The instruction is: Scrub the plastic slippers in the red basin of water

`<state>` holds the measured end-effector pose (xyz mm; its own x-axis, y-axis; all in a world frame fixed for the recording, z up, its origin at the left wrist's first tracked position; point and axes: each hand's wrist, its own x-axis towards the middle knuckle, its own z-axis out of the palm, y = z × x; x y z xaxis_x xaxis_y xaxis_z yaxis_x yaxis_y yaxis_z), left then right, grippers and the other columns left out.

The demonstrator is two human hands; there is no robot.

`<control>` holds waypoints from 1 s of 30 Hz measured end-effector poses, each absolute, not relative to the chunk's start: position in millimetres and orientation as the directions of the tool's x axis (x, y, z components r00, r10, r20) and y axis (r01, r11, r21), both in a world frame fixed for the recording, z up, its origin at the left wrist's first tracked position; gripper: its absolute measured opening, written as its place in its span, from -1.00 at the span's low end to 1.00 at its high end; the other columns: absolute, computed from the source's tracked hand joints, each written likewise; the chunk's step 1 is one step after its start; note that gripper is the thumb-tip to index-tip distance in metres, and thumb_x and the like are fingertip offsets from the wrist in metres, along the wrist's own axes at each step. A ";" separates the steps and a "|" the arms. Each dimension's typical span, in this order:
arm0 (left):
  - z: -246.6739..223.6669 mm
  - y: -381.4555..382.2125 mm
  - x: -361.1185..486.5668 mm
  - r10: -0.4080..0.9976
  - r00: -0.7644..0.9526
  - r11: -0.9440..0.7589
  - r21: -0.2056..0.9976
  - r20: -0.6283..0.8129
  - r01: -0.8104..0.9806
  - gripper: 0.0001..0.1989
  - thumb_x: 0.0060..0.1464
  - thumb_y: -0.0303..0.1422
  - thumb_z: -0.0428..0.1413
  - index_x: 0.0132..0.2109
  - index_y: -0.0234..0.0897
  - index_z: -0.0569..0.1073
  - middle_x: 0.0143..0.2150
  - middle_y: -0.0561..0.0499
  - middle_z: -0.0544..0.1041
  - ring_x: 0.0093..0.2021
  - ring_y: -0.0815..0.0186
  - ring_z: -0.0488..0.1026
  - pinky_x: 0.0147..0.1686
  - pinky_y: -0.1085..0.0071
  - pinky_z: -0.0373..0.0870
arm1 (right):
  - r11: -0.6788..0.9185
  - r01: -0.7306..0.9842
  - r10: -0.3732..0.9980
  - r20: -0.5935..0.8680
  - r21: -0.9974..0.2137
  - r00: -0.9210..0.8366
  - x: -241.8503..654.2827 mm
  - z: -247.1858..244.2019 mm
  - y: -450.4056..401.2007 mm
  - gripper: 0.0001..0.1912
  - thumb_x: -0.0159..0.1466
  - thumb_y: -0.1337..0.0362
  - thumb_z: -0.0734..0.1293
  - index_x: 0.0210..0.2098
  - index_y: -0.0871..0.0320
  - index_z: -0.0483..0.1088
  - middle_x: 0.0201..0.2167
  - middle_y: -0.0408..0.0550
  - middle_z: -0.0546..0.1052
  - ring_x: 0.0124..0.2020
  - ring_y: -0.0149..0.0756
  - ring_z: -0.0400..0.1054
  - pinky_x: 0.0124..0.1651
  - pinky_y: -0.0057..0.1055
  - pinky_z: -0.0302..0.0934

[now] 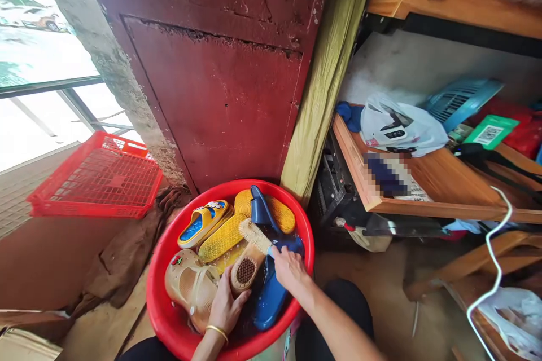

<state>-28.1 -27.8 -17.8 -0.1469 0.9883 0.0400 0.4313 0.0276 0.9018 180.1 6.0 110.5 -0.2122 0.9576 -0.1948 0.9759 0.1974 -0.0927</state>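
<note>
A red basin holds water and several pieces of footwear. My left hand, a gold bangle at its wrist, grips a tan clog with its patterned sole turned up. My right hand is closed round the handle of a scrubbing brush, its pale bristles close to the clog's toe; whether they touch I cannot tell. Beside my left hand lies another tan clog with a red charm. Yellow slippers and a yellow-and-blue sandal sit behind. Blue slippers lie at the right.
Behind the basin stands a dark red door. A red plastic crate is at the left, above a brown cloth. To the right, a wooden shelf carries a white plastic bag. A white cable hangs at the far right.
</note>
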 end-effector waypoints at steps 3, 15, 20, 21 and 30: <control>-18.6 -27.5 -29.0 0.986 -0.163 0.030 0.900 0.045 0.434 -0.35 -0.09 -0.21 0.21 0.18 -0.26 0.32 0.13 -0.25 0.52 0.23 -0.09 0.43 0.24 -0.04 0.32 | 0.162 0.984 0.966 -0.192 -0.078 -0.174 170.4 114.8 15.8 -0.47 0.35 0.51 0.11 0.28 0.28 0.31 -0.02 0.30 0.54 -0.06 -0.03 0.50 -0.03 -0.20 0.33; -17.2 -22.2 -30.3 0.988 -0.142 0.103 0.935 -0.057 0.340 -0.38 -0.16 -0.22 0.23 0.09 -0.25 0.32 0.08 -0.21 0.55 0.13 -0.06 0.50 0.18 0.01 0.37 | 0.283 0.949 0.926 -0.218 -0.140 -0.308 134.8 86.8 -69.7 -0.36 0.32 0.46 0.15 0.38 0.15 0.13 -0.01 0.21 0.52 -0.12 -0.05 0.51 -0.06 -0.20 0.35; -7.7 -26.1 -32.0 0.988 -0.129 0.127 0.923 -0.085 0.364 -0.32 -0.14 -0.17 0.24 0.13 -0.28 0.29 0.10 -0.23 0.54 0.15 -0.05 0.48 0.21 -0.01 0.33 | 0.168 0.974 0.955 -0.220 -0.152 -0.199 137.0 104.9 -2.0 -0.45 0.31 0.49 0.18 0.28 0.25 0.25 -0.02 0.27 0.52 -0.06 -0.06 0.50 -0.04 -0.21 0.34; -7.2 -26.8 -32.7 0.987 -0.132 0.133 0.921 -0.090 0.366 -0.32 -0.13 -0.15 0.23 0.14 -0.28 0.28 0.09 -0.22 0.54 0.15 -0.05 0.49 0.21 -0.02 0.34 | 0.157 0.975 0.959 -0.212 -0.159 -0.189 137.1 106.4 2.6 -0.45 0.31 0.50 0.17 0.29 0.27 0.25 -0.02 0.29 0.52 -0.07 -0.06 0.51 -0.05 -0.20 0.35; -27.3 -16.4 -32.0 0.974 -0.096 0.226 0.933 -0.207 0.280 -0.55 -0.23 -0.24 0.24 -0.11 -0.24 0.48 -0.12 -0.20 0.63 0.04 -0.08 0.54 0.11 0.01 0.45 | 0.304 0.928 0.935 -0.121 -0.213 -0.334 138.0 79.3 -83.7 -0.35 0.30 0.43 0.23 0.38 0.17 0.16 0.01 0.27 0.53 -0.08 0.02 0.50 0.00 -0.09 0.35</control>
<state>-32.0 -16.4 -27.3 -0.0957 0.9736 -0.2073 0.2801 0.2262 0.9329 138.0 -83.7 79.3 -0.3340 0.9347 -0.1215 0.9285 0.3041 -0.2133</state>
